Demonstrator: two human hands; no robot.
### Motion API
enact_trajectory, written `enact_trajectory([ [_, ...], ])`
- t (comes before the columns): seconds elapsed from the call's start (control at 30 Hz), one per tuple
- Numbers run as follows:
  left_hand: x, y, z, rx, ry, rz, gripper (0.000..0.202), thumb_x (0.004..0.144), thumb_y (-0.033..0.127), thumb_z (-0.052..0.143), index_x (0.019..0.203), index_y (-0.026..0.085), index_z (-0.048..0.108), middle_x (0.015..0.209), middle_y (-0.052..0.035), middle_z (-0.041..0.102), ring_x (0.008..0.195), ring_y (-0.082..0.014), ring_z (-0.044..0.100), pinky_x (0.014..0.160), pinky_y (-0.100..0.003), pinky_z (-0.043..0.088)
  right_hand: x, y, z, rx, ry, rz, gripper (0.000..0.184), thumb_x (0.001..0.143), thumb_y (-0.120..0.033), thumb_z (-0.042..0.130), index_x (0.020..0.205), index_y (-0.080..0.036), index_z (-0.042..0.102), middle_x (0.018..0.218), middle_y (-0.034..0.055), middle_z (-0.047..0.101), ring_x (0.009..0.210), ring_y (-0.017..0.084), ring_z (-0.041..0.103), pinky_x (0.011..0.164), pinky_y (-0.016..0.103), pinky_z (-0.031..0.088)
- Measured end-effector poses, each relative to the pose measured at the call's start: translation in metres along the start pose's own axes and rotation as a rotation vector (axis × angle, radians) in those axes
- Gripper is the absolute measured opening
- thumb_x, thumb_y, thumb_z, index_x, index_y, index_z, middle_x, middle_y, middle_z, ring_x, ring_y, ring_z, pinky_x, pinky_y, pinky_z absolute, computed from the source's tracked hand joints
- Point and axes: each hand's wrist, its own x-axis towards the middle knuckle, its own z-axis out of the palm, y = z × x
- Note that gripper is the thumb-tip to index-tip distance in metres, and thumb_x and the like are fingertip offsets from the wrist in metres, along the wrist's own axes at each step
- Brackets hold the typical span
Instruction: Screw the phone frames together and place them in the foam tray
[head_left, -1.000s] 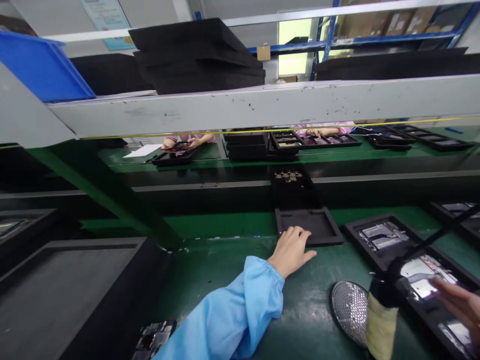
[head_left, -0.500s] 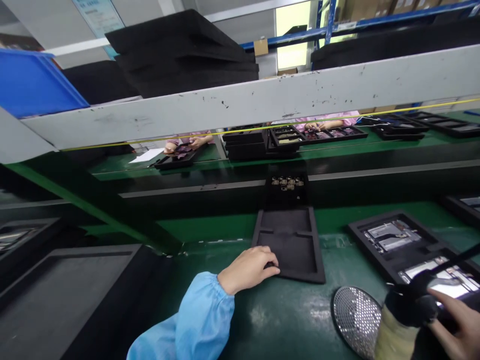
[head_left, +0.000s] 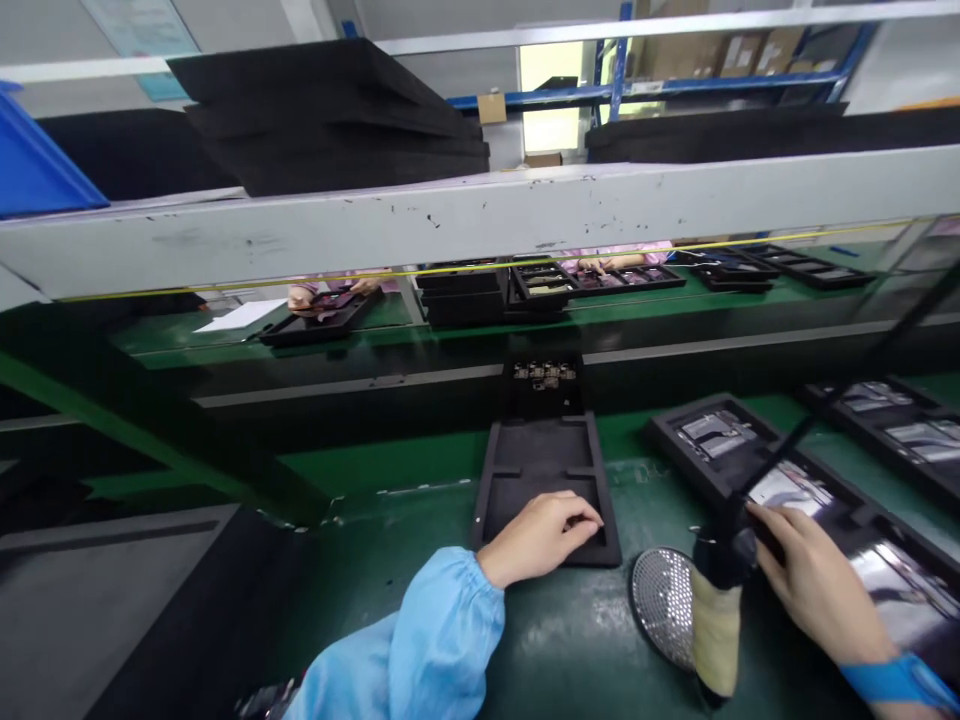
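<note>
The person's left hand [head_left: 538, 538], in a pale blue sleeve [head_left: 442, 640], lies on a black foam tray [head_left: 541, 462], its fingers [head_left: 581, 517] held together and lightly curled over the tray's lower recess. The tray sits flat on the green tabletop [head_left: 562, 640], and its far end nearly meets a darker tray holding small circuit boards [head_left: 544, 376]. The right hand [head_left: 814, 582] is by a tan-wrapped post [head_left: 716, 630] with a thin black rod [head_left: 847, 395]; its fingers [head_left: 772, 525] stretch forward, touching the post's dark top, though whether they pinch it is hard to tell. A round perforated metal disc [head_left: 664, 605] stands just left of the post, beside a black tray of metal parts [head_left: 664, 430]
</note>
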Motion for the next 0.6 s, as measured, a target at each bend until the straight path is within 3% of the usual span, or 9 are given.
enact_trajectory([
  [0.1, 0.030, 0.003, 0.035, -0.296, 0.007, -0.074, 0.036, 0.089, 0.049, 0.075, 0.107, 0.018, 0.075, 0.109, -0.0119, 0.076, 0.099, -0.0254, 0.072, 0.096, -0.043, 0.057, 0.016, -0.015, -0.004, 0.031, -0.048, -0.063, 0.037, 0.094, -0.044, 0.052, 0.117, -0.021, 0.069, 0.108, 0.0149, 0.068, 0.096, 0.032, 0.068, 0.086, 0.052, 0.062],
  [0.17, 0.053, 0.007, 0.057, -0.514, 0.057, -0.120, 0.053, 0.091, 0.062, 0.068, 0.115, 0.015, 0.070, 0.113, -0.0173, 0.074, 0.099, -0.0273, 0.074, 0.091, -0.047, 0.061, 0.025, -0.028, -0.006, 0.064, -0.091, -0.124, 0.036, 0.096, -0.037, 0.049, 0.121, -0.022, 0.069, 0.113, 0.0141, 0.068, 0.100, 0.029, 0.069, 0.088, 0.048, 0.062],
  [0.23, 0.072, 0.013, 0.076, -0.709, 0.161, -0.148, 0.063, 0.093, 0.070, 0.060, 0.121, 0.014, 0.065, 0.118, -0.0199, 0.072, 0.100, -0.0286, 0.075, 0.090, -0.050, 0.062, 0.034, -0.040, -0.007, 0.102, -0.139, -0.195, 0.037, 0.096, -0.029, 0.047, 0.124, -0.025, 0.070, 0.116, 0.0119, 0.068, 0.104, 0.025, 0.069, 0.090, 0.042, 0.063],
  [0.33, 0.083, 0.022, 0.090, -0.912, 0.408, -0.180, 0.060, 0.092, 0.065, 0.063, 0.122, 0.014, 0.060, 0.117, -0.0179, 0.072, 0.099, -0.0279, 0.075, 0.091, -0.050, 0.062, 0.047, -0.058, -0.007, 0.150, -0.170, -0.277, 0.037, 0.096, -0.027, 0.050, 0.125, -0.029, 0.072, 0.115, 0.0078, 0.071, 0.103, 0.022, 0.071, 0.090, 0.037, 0.064],
  [0.4, 0.076, 0.025, 0.084, -0.990, 0.563, -0.194, 0.051, 0.090, 0.055, 0.068, 0.118, 0.013, 0.060, 0.111, -0.0153, 0.073, 0.096, -0.0261, 0.076, 0.089, -0.047, 0.063, 0.051, -0.068, -0.010, 0.181, -0.140, -0.299, 0.034, 0.098, -0.030, 0.051, 0.124, -0.030, 0.072, 0.118, 0.0062, 0.070, 0.104, 0.021, 0.071, 0.091, 0.036, 0.064],
  [0.5, 0.044, 0.025, 0.049, -1.040, 0.724, -0.177, 0.039, 0.086, 0.041, 0.071, 0.112, 0.013, 0.064, 0.103, -0.0115, 0.076, 0.089, -0.0231, 0.076, 0.086, -0.044, 0.064, 0.038, -0.075, -0.025, 0.212, 0.004, -0.268, 0.036, 0.099, -0.032, 0.051, 0.130, -0.030, 0.069, 0.134, 0.0072, 0.064, 0.121, 0.026, 0.065, 0.105, 0.044, 0.059],
  [0.57, 0.010, 0.023, 0.015, -1.039, 0.813, -0.156, 0.035, 0.083, 0.037, 0.073, 0.108, 0.013, 0.067, 0.099, -0.0092, 0.077, 0.085, -0.0219, 0.076, 0.085, -0.042, 0.064, 0.015, -0.070, -0.040, 0.198, 0.182, -0.151, 0.040, 0.098, -0.029, 0.055, 0.136, -0.031, 0.064, 0.139, 0.0083, 0.061, 0.130, 0.034, 0.059, 0.117, 0.057, 0.047],
  [0.6, -0.011, 0.022, -0.002, -1.032, 0.862, -0.151, 0.033, 0.083, 0.036, 0.073, 0.106, 0.013, 0.068, 0.096, -0.0079, 0.077, 0.083, -0.0213, 0.076, 0.084, -0.042, 0.064, 0.000, -0.065, -0.048, 0.173, 0.263, 0.011, 0.042, 0.096, -0.031, 0.060, 0.137, -0.037, 0.063, 0.140, 0.0048, 0.061, 0.132, 0.035, 0.058, 0.120, 0.059, 0.044],
])
